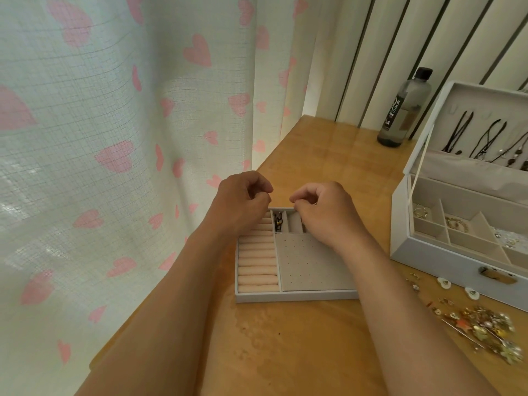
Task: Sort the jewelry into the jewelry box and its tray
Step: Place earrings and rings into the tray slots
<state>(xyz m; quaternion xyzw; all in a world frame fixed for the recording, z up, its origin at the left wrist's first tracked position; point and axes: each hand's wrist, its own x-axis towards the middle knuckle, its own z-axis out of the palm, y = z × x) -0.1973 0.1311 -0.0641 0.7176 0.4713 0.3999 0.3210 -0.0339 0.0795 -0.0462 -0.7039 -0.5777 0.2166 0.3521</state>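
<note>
Bottle (405,110) label: upper right, writing unreadable.
Left hand (243,201): fingers curled, tips pinched; contents cannot tell.
Right hand (325,212): likewise, over tray (294,296), centre.
Jewelry (485,327): lower right, beside box (457,267).

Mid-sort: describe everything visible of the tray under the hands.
The tray is a shallow pale grey-lined frame lying flat on the wooden table, left of the open jewelry box. Peach ring rolls fill its left column; a grey perforated panel takes the near right; small compartments line the far edge, one holding a dark piece. The left hand and right hand, fingers curled, overlap that edge; contact unclear.
</note>
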